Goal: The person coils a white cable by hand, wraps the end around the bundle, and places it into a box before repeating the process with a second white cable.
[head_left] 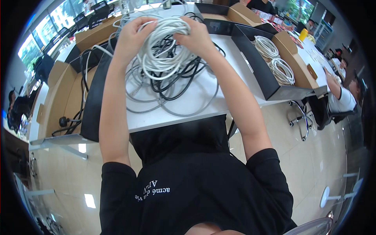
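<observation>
A coiled bundle of white cable (pixel 162 58) hangs between my two hands above the white table (pixel 149 120). My left hand (pixel 133 37) is closed on the bundle's upper left side, fingers wrapped over it. On the upper right side, my right hand (pixel 196 37) grips the same coil. Beneath and behind the coil lies a tangle of black cables (pixel 184 84) and grey cables (pixel 184 113), spread on the tabletop.
At the right, an open black box (pixel 258 76) holds two white cable coils (pixel 281 71). An open box at the left (pixel 92 105) contains black cables and a plug. Another open box (pixel 215 25) stands behind. A person (pixel 342 94) sits at the far right.
</observation>
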The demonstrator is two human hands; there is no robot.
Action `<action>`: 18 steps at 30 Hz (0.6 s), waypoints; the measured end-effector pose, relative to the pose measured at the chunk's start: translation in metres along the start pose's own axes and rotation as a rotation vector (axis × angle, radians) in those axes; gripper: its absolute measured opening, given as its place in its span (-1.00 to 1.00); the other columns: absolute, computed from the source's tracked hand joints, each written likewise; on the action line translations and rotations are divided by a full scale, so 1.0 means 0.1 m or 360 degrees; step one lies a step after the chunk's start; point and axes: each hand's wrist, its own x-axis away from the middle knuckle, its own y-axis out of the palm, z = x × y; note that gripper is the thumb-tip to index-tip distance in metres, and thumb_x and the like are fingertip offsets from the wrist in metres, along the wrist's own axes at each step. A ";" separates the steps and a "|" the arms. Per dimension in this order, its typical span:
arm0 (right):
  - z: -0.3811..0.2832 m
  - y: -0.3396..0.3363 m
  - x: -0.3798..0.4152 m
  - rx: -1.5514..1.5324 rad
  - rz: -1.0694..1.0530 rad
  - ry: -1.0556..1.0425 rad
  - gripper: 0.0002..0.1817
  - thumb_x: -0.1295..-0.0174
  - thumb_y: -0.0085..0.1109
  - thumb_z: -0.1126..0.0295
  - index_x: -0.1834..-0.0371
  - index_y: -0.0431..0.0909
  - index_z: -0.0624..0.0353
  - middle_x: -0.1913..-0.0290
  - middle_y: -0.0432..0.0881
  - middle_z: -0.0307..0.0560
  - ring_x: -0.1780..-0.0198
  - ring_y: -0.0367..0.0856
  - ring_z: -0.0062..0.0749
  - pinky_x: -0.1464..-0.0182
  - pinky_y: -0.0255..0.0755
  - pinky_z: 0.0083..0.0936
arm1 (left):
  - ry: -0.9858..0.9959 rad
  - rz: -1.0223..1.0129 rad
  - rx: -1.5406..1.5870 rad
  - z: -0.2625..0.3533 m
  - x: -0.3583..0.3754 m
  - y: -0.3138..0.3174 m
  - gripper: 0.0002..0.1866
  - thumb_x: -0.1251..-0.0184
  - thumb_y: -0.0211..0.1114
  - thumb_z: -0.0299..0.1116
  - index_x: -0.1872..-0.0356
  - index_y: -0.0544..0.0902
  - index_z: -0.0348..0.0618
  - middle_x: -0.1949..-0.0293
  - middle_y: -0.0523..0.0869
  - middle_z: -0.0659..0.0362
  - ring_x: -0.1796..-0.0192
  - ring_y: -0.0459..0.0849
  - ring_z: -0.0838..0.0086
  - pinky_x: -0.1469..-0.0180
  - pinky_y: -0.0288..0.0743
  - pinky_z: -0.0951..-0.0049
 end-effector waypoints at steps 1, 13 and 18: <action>0.00 0.00 -0.01 0.0033 0.0013 0.0009 -0.78 0.06 0.21 0.50 0.30 0.50 0.27 0.51 0.57 -0.15 0.47 0.58 -0.57 0.37 0.46 -0.58 | 0.0063 -0.0003 -0.0320 0.01 0.00 -0.02 -0.62 -0.26 0.15 -0.16 0.14 0.55 -0.32 0.26 0.64 0.13 0.20 0.55 0.60 0.12 0.37 0.61; -0.11 -1.02 -0.62 -0.0303 0.0145 0.0261 -0.92 0.09 0.08 0.56 0.51 0.54 0.33 0.62 0.52 -0.17 0.59 0.47 -0.55 0.55 0.32 -0.59 | 0.0151 0.0147 -0.0430 -0.03 0.11 0.38 -0.16 -0.24 0.09 0.06 -0.27 -0.04 -0.42 -0.23 0.19 -0.26 -0.26 0.27 0.08 -0.26 0.12 0.27; 0.35 -2.58 -0.67 -0.0037 -0.0022 0.0886 -0.84 0.05 0.15 0.52 0.37 0.56 0.31 0.50 0.58 -0.11 0.53 0.52 -0.53 0.47 0.42 -0.62 | 0.0082 -0.0165 -0.0877 -0.25 0.25 0.58 -0.11 -0.21 0.02 0.17 -0.29 -0.05 -0.37 -0.25 0.10 -0.28 -0.30 0.17 -0.01 -0.27 0.13 0.23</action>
